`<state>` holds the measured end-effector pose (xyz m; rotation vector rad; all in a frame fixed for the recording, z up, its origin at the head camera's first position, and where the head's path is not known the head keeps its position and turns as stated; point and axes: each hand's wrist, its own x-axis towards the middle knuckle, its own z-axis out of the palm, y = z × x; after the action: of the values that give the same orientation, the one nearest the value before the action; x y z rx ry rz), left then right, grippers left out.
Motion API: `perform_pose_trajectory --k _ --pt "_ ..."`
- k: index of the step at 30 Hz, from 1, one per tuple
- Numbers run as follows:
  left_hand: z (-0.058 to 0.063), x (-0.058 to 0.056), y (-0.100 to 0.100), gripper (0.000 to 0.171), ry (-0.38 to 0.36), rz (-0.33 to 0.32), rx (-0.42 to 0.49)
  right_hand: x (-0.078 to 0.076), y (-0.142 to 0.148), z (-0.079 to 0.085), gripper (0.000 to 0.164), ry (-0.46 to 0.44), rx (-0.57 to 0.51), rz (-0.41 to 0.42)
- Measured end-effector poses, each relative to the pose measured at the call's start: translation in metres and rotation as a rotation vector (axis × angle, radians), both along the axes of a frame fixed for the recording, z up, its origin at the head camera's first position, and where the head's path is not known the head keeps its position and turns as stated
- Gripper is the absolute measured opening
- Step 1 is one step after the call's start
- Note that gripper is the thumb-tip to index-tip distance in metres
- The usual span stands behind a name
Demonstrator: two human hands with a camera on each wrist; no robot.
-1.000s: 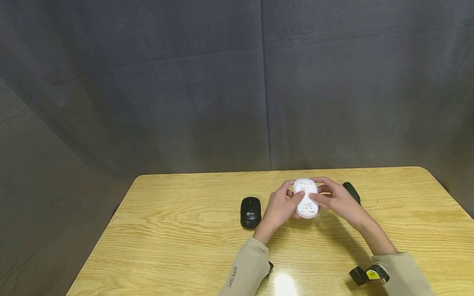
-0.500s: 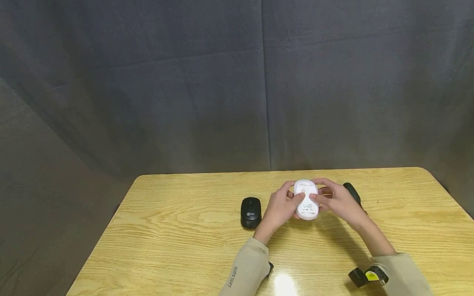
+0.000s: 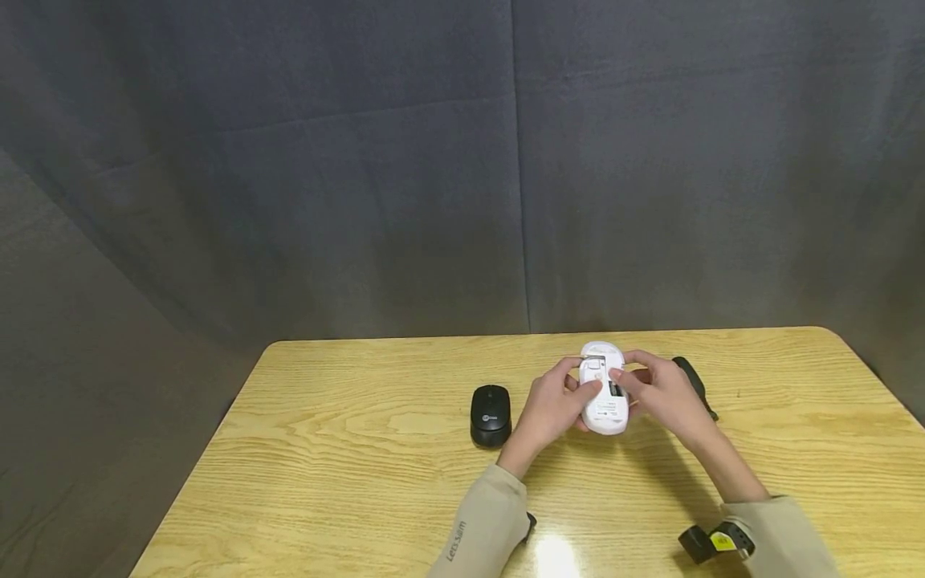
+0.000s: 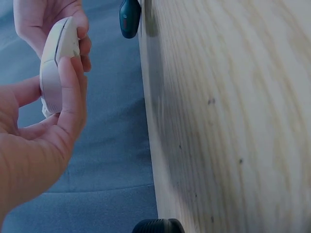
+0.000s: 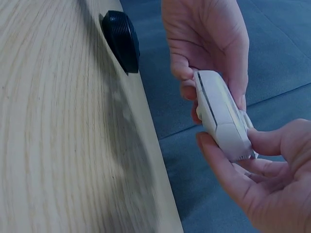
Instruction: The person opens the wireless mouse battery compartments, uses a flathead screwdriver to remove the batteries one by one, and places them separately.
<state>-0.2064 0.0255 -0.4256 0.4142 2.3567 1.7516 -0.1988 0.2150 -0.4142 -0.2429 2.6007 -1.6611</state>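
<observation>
Both hands hold a white computer mouse [image 3: 604,413] above the table, its labelled underside facing up. The battery cover [image 3: 592,376] on that underside sits shifted to the left, and a dark slot of the battery compartment [image 3: 617,388] shows beside it. My left hand [image 3: 551,407] grips the mouse's left side, thumb on the cover. From the right, my right hand [image 3: 666,399] holds the other side, its thumb over the underside near the slot. In the right wrist view, the mouse [image 5: 223,114] is seen edge-on, with fingers curled at both ends.
A black computer mouse [image 3: 491,416] rests on the wooden table [image 3: 347,482], left of my left hand. Beyond my right hand lies a dark green, handle-shaped thing [image 3: 692,379], partly covered by that hand. Grey cloth [image 3: 361,201] hangs behind the table.
The battery cover has shifted on the mouse's underside, exposing the compartment. The white mouse has moved slightly right, and my right thumb has moved with it. The black mouse has stayed put.
</observation>
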Motion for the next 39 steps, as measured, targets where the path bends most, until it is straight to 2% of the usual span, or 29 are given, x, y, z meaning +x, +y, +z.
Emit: perform_pose_trajectory --k 8,10,13,17,21,27,35,39 --pt "-0.002 -0.002 0.001 0.043 0.002 0.007 -0.012 -0.002 0.001 -0.001 0.046 -0.045 -0.061 0.0" --pt "-0.002 -0.002 0.001 0.043 0.004 0.008 -0.02 -0.002 0.0 -0.001 0.046 -0.011 -0.044 -0.026" --pt "-0.002 -0.001 0.001 0.041 0.014 0.004 -0.039 -0.002 0.0 0.0 0.042 0.062 -0.053 -0.114" --pt "-0.001 0.0 0.003 0.039 0.019 -0.004 -0.059 -0.002 0.002 0.003 0.028 0.119 -0.239 -0.227" --pt "0.0 0.001 0.003 0.039 0.017 -0.002 -0.066 -0.002 0.004 0.005 0.015 0.108 -0.423 -0.267" --pt "-0.001 0.0 0.003 0.04 0.032 0.009 -0.065 -0.002 0.009 0.004 0.014 0.067 -0.52 -0.281" --pt "-0.004 -0.001 0.002 0.041 0.042 0.025 -0.058 -0.003 0.016 0.002 0.039 0.039 -0.576 -0.26" --pt "-0.004 -0.001 0.002 0.04 0.042 0.029 -0.049 -0.004 0.018 0.0 0.033 0.033 -0.576 -0.25"
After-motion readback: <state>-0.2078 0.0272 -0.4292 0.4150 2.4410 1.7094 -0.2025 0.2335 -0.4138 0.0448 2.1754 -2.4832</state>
